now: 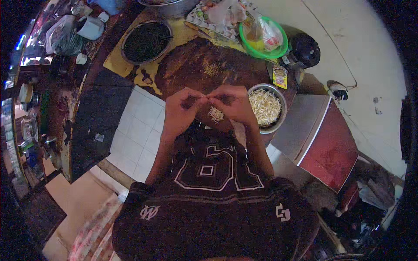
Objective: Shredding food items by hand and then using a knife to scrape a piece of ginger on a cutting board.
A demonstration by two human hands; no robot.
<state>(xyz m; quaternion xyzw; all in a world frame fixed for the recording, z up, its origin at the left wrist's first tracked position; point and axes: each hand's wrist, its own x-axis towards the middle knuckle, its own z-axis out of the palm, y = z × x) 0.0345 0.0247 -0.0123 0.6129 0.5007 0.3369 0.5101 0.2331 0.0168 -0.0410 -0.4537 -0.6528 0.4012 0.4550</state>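
My left hand [183, 109] and my right hand [233, 102] meet at their fingertips in front of my chest. Thumbs and forefingers are pinched together on both sides; anything between them is too small to make out. Just below the right fingers lies a small heap of bean sprouts [216, 114] on a dark brown surface. To the right of my right wrist, a round metal bowl [283, 115] holds many more pale bean sprouts [265, 107]. Beyond both hands, a dark wooden board [183, 70] carries a scatter of yellowish crumbs [213, 69].
A bowl of dark food [147, 42] stands back left on a yellow mat [112, 62]. At the back right are a green basket [243, 36] with a bottle and bag, an egg tray [196, 18], a black cylindrical container [305, 50] and a yellow sachet [280, 77]. A knife [197, 29] lies behind the board.
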